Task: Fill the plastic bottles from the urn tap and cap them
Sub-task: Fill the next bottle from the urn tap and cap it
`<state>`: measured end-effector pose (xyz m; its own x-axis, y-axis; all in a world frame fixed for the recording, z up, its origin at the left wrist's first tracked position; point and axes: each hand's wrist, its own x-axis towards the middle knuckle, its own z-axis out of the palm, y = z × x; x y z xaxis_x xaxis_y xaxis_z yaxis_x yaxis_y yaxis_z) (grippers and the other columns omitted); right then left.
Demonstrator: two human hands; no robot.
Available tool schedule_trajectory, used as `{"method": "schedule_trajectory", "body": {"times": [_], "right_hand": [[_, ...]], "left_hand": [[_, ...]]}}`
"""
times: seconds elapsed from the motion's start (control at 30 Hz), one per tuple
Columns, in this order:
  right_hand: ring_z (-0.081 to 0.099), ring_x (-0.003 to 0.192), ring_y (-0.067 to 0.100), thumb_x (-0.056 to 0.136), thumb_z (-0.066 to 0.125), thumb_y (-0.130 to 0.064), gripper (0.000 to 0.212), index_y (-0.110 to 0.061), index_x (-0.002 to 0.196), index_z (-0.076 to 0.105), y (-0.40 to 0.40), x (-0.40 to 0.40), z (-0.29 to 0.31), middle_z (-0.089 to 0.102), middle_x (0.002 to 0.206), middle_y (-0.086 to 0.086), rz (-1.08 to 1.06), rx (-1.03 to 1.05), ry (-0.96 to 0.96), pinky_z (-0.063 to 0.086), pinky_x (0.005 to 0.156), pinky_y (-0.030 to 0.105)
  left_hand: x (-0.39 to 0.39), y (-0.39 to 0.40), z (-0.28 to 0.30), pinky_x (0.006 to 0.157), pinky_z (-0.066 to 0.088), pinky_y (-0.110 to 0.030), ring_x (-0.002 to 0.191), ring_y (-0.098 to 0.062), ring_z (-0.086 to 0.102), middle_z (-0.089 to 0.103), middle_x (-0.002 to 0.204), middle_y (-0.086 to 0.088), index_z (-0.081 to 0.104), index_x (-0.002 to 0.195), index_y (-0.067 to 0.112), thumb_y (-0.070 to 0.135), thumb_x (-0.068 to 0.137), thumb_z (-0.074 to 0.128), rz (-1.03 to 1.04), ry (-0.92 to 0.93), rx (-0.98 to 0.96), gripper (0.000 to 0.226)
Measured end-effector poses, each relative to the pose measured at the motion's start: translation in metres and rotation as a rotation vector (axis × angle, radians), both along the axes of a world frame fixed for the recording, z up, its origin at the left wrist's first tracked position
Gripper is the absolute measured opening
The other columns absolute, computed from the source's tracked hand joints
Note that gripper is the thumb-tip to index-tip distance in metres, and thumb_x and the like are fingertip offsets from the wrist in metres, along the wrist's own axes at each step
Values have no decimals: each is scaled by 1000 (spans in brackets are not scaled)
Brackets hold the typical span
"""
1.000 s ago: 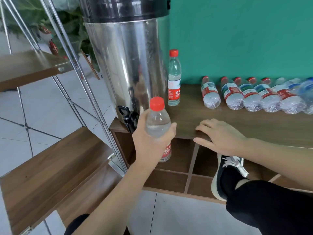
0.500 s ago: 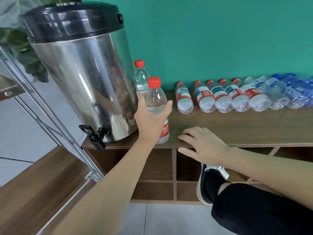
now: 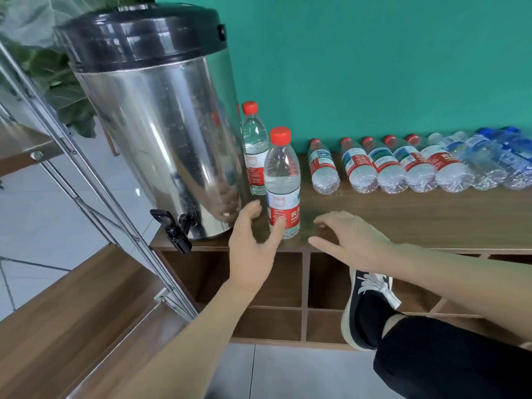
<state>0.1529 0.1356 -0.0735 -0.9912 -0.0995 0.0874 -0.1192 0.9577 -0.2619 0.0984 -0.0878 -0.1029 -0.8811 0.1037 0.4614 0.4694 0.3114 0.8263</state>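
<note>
A steel urn [image 3: 161, 133] with a black lid stands at the left end of the wooden shelf top [image 3: 417, 220]. Its black tap [image 3: 172, 228] juts over the edge. A filled, red-capped bottle [image 3: 282, 182] stands upright just right of the urn. A second capped bottle [image 3: 254, 148] stands behind it. My left hand [image 3: 253, 246] is below the front bottle, fingers spread, its thumb tip touching the label. My right hand [image 3: 351, 237] rests flat on the shelf top to the right.
Several bottles [image 3: 403, 165] lie on their sides in a row along the green wall, some red-capped, some blue. Open cubbies [image 3: 276, 283] sit under the shelf top. A metal-framed rack [image 3: 86, 182] stands at the left. My shoe [image 3: 365, 306] rests against the cubbies.
My left hand carried the capped bottle up from the tap, stood it on the shelf top next to the urn and let go. The view swung right.
</note>
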Motion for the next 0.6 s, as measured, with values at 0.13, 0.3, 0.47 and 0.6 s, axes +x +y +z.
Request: {"method": "schedule_trajectory", "body": {"times": [0.13, 0.3, 0.47, 0.6], "right_hand": [[53, 126, 12, 90, 54, -69, 74, -25, 148, 40, -14, -17, 3, 57, 139, -6, -88, -197, -26, 47, 106, 37], [56, 124, 8, 77, 73, -69, 82, -29, 143, 46, -43, -31, -5, 58, 140, -10, -142, -459, 26, 48, 106, 35], [57, 121, 3, 79, 76, -62, 78, -31, 145, 47, -63, -48, -19, 60, 140, -12, -162, -601, 83, 48, 106, 31], [57, 125, 9, 83, 74, -58, 75, -28, 146, 48, -66, -70, -21, 60, 142, -8, -188, -594, 86, 46, 107, 33]], "left_hand": [[-6, -28, -48, 99, 51, -44, 112, -19, 64, 71, 114, 1, 72, 111, 14, 49, 98, 61, 220, 240, -289, 39], [-16, -32, -65, 95, 47, -45, 105, -22, 66, 73, 94, 1, 77, 84, 14, 35, 90, 70, 289, 359, -314, 23], [-15, -34, -63, 94, 45, -41, 101, -21, 66, 73, 89, 2, 77, 80, 15, 38, 87, 70, 303, 339, -295, 25], [-13, -36, -66, 97, 45, -42, 103, -20, 66, 74, 91, 2, 79, 83, 15, 40, 89, 69, 284, 314, -318, 27]]}}
